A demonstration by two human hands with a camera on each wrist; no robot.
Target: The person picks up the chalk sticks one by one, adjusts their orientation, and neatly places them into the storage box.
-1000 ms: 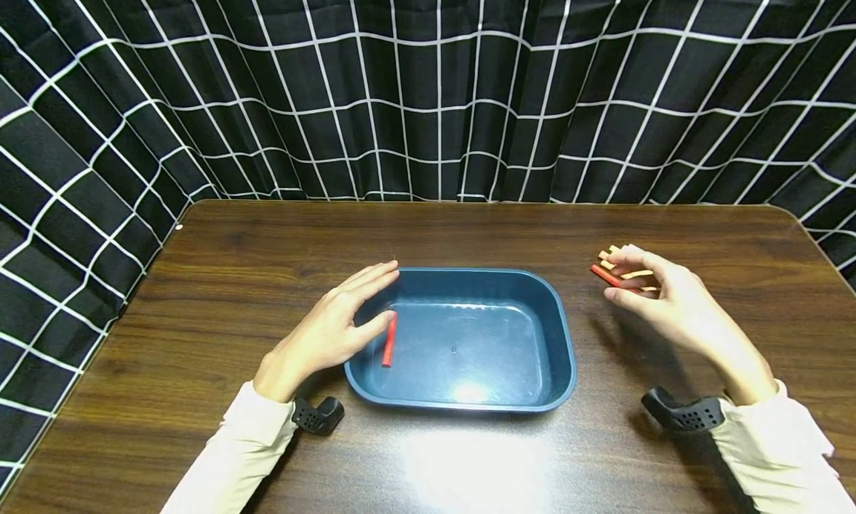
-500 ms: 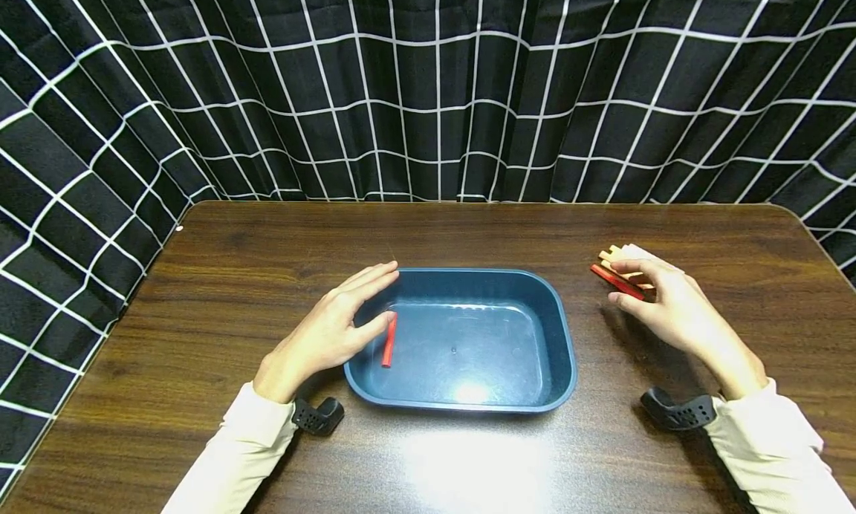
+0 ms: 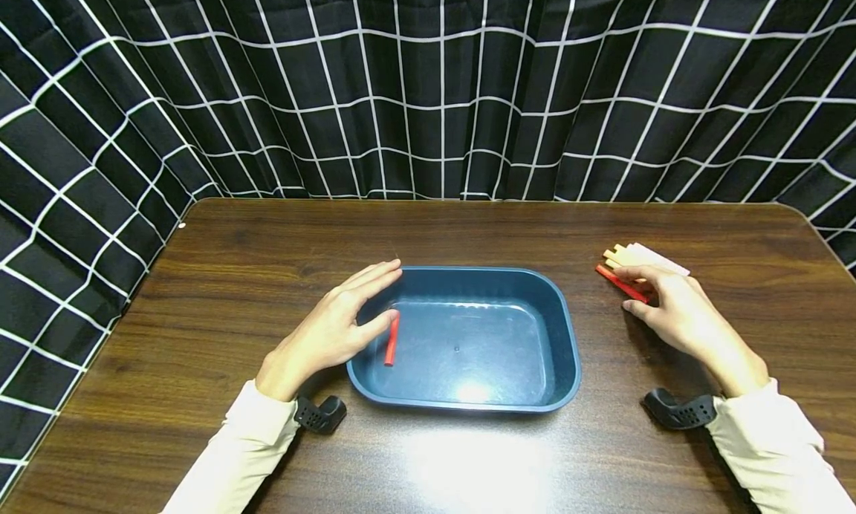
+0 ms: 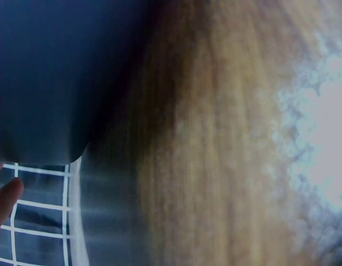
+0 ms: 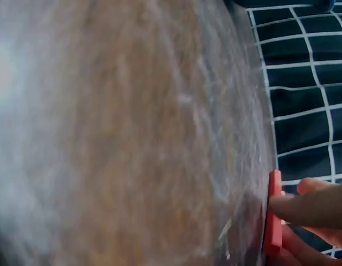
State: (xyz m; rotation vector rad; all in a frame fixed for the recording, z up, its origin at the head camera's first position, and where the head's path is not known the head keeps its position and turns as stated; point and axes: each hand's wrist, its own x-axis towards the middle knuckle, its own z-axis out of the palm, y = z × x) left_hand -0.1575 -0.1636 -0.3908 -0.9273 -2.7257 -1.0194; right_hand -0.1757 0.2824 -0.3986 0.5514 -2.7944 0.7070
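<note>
My left hand (image 3: 328,324) lies with straight fingers along the left rim of a blue plastic bin (image 3: 478,408), its thumb reaching over the inside. Below the thumb tip, a short red stick (image 3: 391,343) lies in the bin's left part. Far to the right, my right hand (image 3: 678,306) is low over the table around a second red stick (image 3: 615,279), with the thumb on the near side and the fingers on the far side. In the head view a gap shows between thumb and stick. In the right wrist view a fingertip overlaps that red stick (image 5: 274,238).
Beyond the right hand, pale yellow sticks (image 3: 617,255) and whitish sticks (image 3: 658,259) lie side by side, partly hidden by the fingers. The brown wooden table (image 3: 281,239) ends at a black curtain (image 3: 414,90) with white grid lines.
My right hand has come down and drawn slightly back to the right, uncovering more of the yellow and whitish sticks. The red stick there stays in place. My left hand has not moved.
</note>
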